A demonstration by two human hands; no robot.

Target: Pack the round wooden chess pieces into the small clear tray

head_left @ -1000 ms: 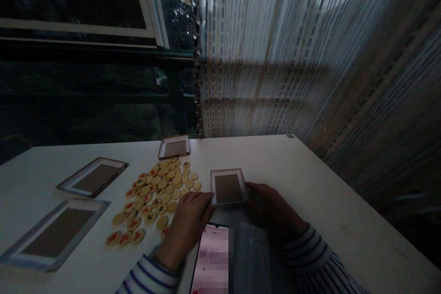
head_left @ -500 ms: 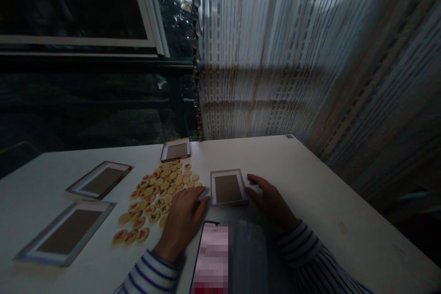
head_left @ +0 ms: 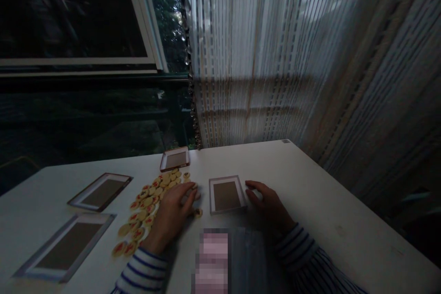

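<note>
1. Far left: pale-rimmed tray (head_left: 65, 250), flat on the white table (head_left: 310, 229), brown base. Brown-rimmed tray (head_left: 103, 193) just beyond it.
2. Round pieces (head_left: 148, 201): spread left of centre, some overlapping, some partly hidden behind my left hand (head_left: 172, 213).
3. My left hand: above the pile's right side, thumb and forefinger bent with a narrow gap, tips by a couple of plain pieces. Can't tell if I'm pinching one. To do this well, I'd keep the palm lifted so the wrist doesn't drag the pile, and take pieces by their rims.
4. Far tray (head_left: 175, 161): brown rim, past the pile, near the table's far edge.
5. Middle tray (head_left: 227, 195): flat between my hands, right of the pile, nothing in it. Light fingertips on its sides should be enough; a hard push would likely slide it.
6. My right hand (head_left: 272, 206): just beside that tray's right side, fingers loosely curled, thumb apart, nothing held. Contact unclear. Best kept low and steady there.
7. Writing: red and dark characters on the pieces, too small and dim to read. Pink patch (head_left: 213, 257) is pixelated, no text. Small label (head_left: 285, 141) at the far right corner, unreadable. No brands seen.
</note>
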